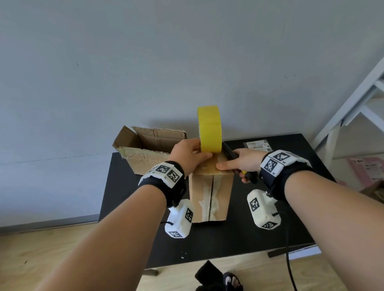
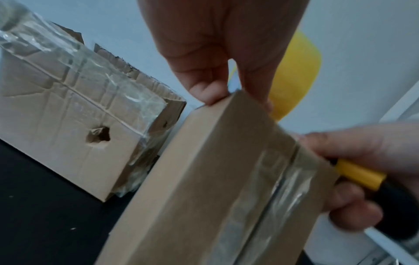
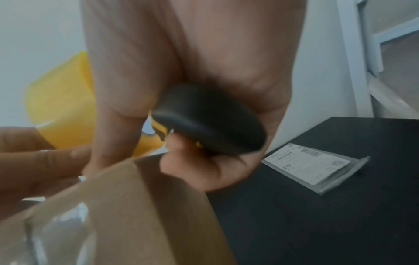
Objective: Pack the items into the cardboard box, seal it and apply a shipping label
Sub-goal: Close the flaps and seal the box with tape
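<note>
Yellow tape roll [image 1: 209, 129] stands on edge at the far end of the closed cardboard box [image 1: 208, 193], and the left hand [image 1: 188, 155] pinches it there, thumb on the near side and fingers behind, right where the roll meets the box top. From the left wrist view, those fingers [image 2: 205, 91] curl over the box's far edge, with the roll showing yellow behind them. The box sits in the middle of the black tabletop [image 1: 280, 229], its near face split by a seam covered in wrinkled clear tape. The right hand [image 1: 243, 162] is just beside the roll on the other side: its thumb lies flat along the box top, while the remaining fingers wrap a black and yellow utility knife [image 1: 248, 174], its front end slanting up toward the roll. The right wrist view shows the knife's black butt [image 3: 208, 123] clamped in the palm. Beyond the right hand, a shipping label [image 1: 257, 144] in a clear sleeve lies flat near the tabletop's far edge. A second, open cardboard box [image 1: 146, 145] stands at the far left corner, behind the left hand.
</note>
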Tool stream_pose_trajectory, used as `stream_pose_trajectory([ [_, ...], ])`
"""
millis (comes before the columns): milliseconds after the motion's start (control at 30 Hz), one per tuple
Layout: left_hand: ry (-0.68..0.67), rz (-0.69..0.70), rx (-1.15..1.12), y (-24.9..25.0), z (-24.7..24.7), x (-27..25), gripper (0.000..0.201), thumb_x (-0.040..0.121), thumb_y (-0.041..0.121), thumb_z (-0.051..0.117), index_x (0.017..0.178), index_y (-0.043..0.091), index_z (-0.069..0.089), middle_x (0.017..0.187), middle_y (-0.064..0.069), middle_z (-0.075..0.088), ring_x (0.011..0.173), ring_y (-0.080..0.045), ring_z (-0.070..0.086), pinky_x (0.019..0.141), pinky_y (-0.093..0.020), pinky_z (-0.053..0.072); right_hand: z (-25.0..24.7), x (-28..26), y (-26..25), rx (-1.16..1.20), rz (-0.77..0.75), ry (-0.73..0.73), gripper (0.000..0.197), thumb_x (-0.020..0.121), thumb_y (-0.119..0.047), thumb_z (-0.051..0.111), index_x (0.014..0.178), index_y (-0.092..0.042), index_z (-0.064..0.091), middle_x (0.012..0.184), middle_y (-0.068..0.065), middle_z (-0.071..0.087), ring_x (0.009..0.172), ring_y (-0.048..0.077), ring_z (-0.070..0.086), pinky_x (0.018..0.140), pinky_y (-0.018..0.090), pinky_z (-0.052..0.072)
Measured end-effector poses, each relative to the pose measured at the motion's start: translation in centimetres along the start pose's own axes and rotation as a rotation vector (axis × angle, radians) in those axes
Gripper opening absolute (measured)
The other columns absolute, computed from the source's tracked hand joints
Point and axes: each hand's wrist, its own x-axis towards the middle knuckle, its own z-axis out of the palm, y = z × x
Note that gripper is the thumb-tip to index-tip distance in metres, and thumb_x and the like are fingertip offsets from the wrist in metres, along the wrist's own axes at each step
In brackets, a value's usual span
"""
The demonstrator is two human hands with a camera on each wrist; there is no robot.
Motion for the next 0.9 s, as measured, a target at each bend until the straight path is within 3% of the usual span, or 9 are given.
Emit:
stream_pose_trajectory([
  [67,-0.03,-0.029,-0.061,0.7,-0.4,0.5,0.024,0.09,0.023,0.065,0.114,0.026,0.065,0.102,0.0,0.072,0.078,-0.013,0.068,0.069,-0.024,0.055,-0.6,-0.1,0.2,0.046,-0.019,0.014,0.041,0.081,-0.049,0.07,0.094,-0.013,0.055,0.065,0.003,0.048,0.05,0.014,0.044,0.046,0.025,0.044],
  [133,-0.058,-0.047,-0.066,1.4,-0.9,1.1,0.027,0.092,0.026,0.061,0.119,0.023,0.059,0.096,0.0,0.07,0.076,-0.017,0.069,0.064,-0.027,0.054,-1.5,0.0,0.5,0.098,-0.01,0.063,0.032,0.089,-0.045,0.061,0.1,-0.015,0.056,0.063,0.003,0.048,0.048,0.014,0.042,0.044,0.024,0.041],
  [233,-0.077,-0.041,0.028,2.2,-1.3,2.2,0.032,0.095,0.03,0.056,0.124,0.017,0.054,0.091,0.001,0.062,0.08,-0.024,0.068,0.065,-0.029,0.051,-2.7,0.5,1.5,0.06,0.009,0.162,0.019,0.09,-0.024,0.059,0.1,-0.009,0.054,0.063,0.006,0.048,0.047,0.016,0.039,0.043,0.025,0.038],
  [333,-0.071,-0.047,0.058,2.0,-0.3,3.4,0.037,0.095,0.033,0.055,0.126,0.013,0.051,0.109,-0.008,0.061,0.097,-0.029,0.063,0.078,-0.042,0.055,-2.7,1.6,3.0,-0.049,0.051,0.178,0.019,0.085,-0.017,0.06,0.097,-0.004,0.054,0.073,0.009,0.055,0.057,0.021,0.05,0.049,0.031,0.048],
  [467,-0.122,-0.131,-0.001,1.0,1.7,4.0,0.037,0.094,0.03,0.057,0.117,0.003,0.052,0.112,-0.019,0.056,0.089,-0.035,0.065,0.074,-0.048,0.058,-1.5,3.7,5.3,-0.264,0.088,0.211,0.042,0.076,-0.025,0.072,0.107,-0.003,0.055,0.088,0.013,0.062,0.078,0.029,0.064,0.066,0.035,0.053],
  [567,-0.149,-0.207,-0.046,0.5,2.0,4.6,0.039,0.095,0.03,0.056,0.119,0.0,0.05,0.107,-0.017,0.058,0.088,-0.036,0.068,0.08,-0.05,0.057,-0.6,5.6,6.5,-0.472,0.118,0.258,0.058,0.072,-0.038,0.075,0.115,-0.01,0.049,0.104,0.009,0.059,0.091,0.026,0.058,0.075,0.033,0.048],
  [700,-0.185,-0.262,-0.044,0.0,1.6,5.4,0.041,0.095,0.03,0.056,0.123,0.001,0.05,0.109,-0.016,0.061,0.09,-0.036,0.069,0.086,-0.048,0.055,1.0,8.5,8.3,-0.469,0.175,0.221,0.069,0.074,-0.035,0.077,0.127,-0.005,0.042,0.121,0.016,0.054,0.106,0.031,0.057,0.079,0.034,0.049],
  [800,-0.2,-0.312,-0.084,-0.2,1.7,5.7,0.041,0.096,0.029,0.056,0.124,0.0,0.05,0.091,-0.008,0.062,0.076,-0.028,0.068,0.087,-0.045,0.055,1.9,10.1,9.6,-0.435,0.211,0.207,0.075,0.073,-0.034,0.079,0.13,-0.005,0.04,0.127,0.017,0.051,0.11,0.034,0.057,0.084,0.039,0.051],
  [900,-0.211,-0.345,-0.127,-0.3,1.7,5.9,0.04,0.096,0.027,0.056,0.122,-0.003,0.052,0.074,-0.003,0.059,0.063,-0.019,0.061,0.089,-0.043,0.055,2.3,11.0,10.2,-0.453,0.219,0.216,0.068,0.074,-0.036,0.077,0.126,-0.006,0.044,0.121,0.015,0.056,0.107,0.032,0.058,0.074,0.033,0.046],
])
